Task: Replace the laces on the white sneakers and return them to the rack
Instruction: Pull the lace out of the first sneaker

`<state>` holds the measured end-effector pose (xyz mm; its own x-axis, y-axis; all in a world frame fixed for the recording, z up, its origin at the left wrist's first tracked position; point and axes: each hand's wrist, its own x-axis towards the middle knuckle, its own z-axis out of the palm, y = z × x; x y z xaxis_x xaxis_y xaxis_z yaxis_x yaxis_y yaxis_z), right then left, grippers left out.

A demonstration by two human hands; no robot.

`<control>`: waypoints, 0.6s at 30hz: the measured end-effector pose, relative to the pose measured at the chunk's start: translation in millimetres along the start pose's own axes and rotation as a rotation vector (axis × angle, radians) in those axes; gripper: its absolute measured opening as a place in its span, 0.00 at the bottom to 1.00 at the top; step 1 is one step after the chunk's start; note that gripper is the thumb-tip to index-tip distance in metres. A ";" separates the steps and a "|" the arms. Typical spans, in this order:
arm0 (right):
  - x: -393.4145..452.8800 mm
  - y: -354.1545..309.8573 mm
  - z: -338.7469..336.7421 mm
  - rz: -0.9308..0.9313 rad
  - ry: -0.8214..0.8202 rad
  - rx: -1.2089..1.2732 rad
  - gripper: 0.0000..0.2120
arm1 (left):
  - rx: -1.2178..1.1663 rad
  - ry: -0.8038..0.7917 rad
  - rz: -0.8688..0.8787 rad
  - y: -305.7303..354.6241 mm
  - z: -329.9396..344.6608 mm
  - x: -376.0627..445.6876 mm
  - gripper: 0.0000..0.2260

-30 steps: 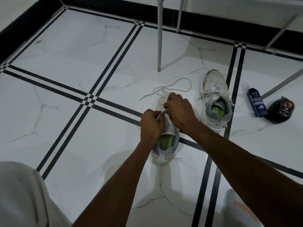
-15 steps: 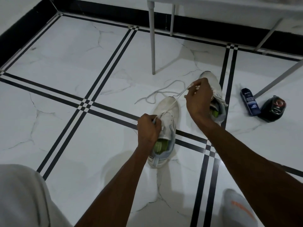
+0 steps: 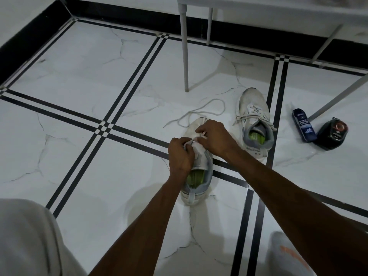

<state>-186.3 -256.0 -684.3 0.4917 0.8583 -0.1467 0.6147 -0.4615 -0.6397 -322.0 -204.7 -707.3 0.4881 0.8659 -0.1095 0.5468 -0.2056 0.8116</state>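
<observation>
A white sneaker [image 3: 199, 176] with a green insole stands on the floor in the middle, toe pointing away. My left hand [image 3: 180, 156] pinches its white lace [image 3: 201, 112] at the tongue. My right hand [image 3: 216, 137] pinches the same lace just beyond, over the eyelets. The loose end of the lace loops on the floor past the toe. A second white sneaker [image 3: 254, 120], laced, stands to the right.
A blue cleaner bottle [image 3: 304, 124] and a black round container [image 3: 332, 133] lie at the right. Grey rack legs [image 3: 184, 50] stand behind the shoes. A black skirting runs along the far wall. My knees show at the lower corners.
My right hand, which had pulled the lace up and to the right half a second ago, has come back down to the sneaker's eyelets beside my left hand.
</observation>
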 end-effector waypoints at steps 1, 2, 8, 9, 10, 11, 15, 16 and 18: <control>1.2 -0.3 3.9 0.001 -0.028 -0.053 0.15 | 0.004 0.006 0.003 -0.7 0.6 0.4 0.10; 2.6 -1.3 6.2 0.004 -0.035 -0.120 0.15 | 0.004 0.010 0.001 -0.9 0.6 0.3 0.10; 2.4 -0.8 7.7 -0.095 0.005 -0.250 0.05 | 0.036 0.000 0.037 -1.6 1.5 -1.2 0.10; 1.3 1.9 4.5 -0.094 0.102 -0.182 0.05 | 0.039 0.001 0.038 -2.4 1.9 -1.2 0.10; 1.2 4.0 -2.3 -0.069 0.239 -0.105 0.05 | 0.041 0.004 0.030 -2.5 1.5 -1.5 0.10; 2.5 5.3 -12.4 -0.028 0.365 -0.032 0.05 | 0.047 0.007 0.017 -2.8 0.8 -2.2 0.10; 10.6 3.9 -59.0 0.106 0.433 0.293 0.06 | 0.063 -0.010 -0.006 -2.0 -2.3 -1.5 0.09; 11.8 4.9 -63.2 0.136 0.375 0.327 0.07 | 0.038 -0.018 -0.042 1.3 -3.8 -0.5 0.10; 11.5 2.0 -66.9 0.174 0.281 0.363 0.07 | 0.023 0.008 -0.087 12.2 -7.4 11.0 0.15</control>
<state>-138.1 -262.1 -636.8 0.7464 0.6584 -0.0971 0.2784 -0.4414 -0.8530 -315.0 -194.3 -694.4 0.4329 0.8844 -0.1745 0.6022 -0.1397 0.7860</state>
